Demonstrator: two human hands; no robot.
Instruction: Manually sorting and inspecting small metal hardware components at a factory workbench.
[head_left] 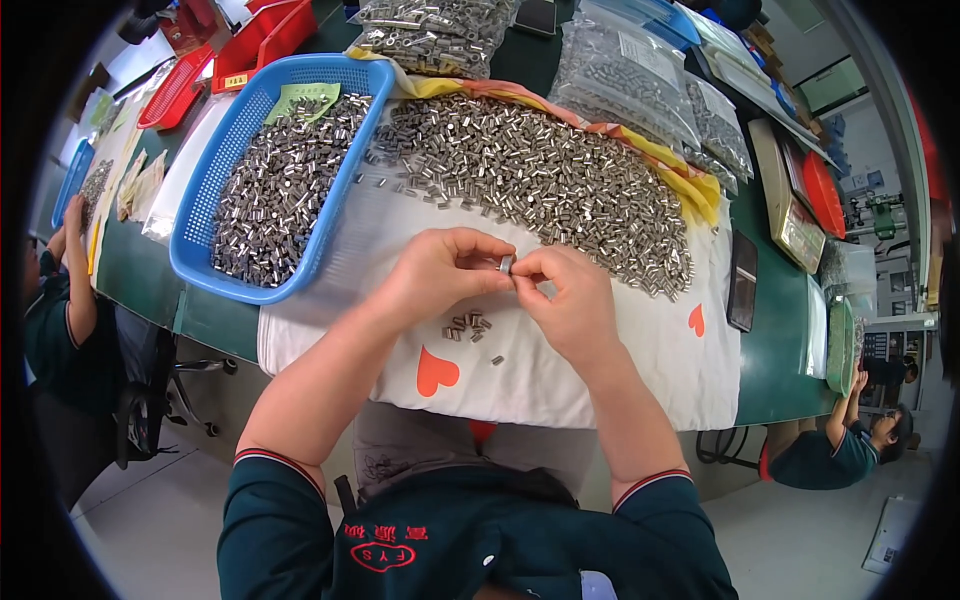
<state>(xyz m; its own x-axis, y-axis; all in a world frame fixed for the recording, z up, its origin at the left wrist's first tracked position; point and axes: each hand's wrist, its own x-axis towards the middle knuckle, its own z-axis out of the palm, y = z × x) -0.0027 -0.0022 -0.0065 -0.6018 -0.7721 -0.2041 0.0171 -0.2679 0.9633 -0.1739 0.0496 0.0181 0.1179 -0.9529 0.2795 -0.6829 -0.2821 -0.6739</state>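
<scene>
Metal sleeves (530, 185) heaped beyond both hands (505, 285).

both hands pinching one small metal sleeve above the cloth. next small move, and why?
Probably set the sleeve down on the small cluster just below. Left hand and right hand both pinch this one piece above the white cloth; the cluster is the nearest separate group, apart from the big pile and the blue basket. Whether the piece passed inspection can't be told.

the small sleeves (540, 180) heaped toward the tabletop's far edge look like shiny bare metal. they lie on matt white cloth (600, 370) with orange hearts. the basket (205, 270) at the left edge is glossy blue plastic mesh.
</scene>
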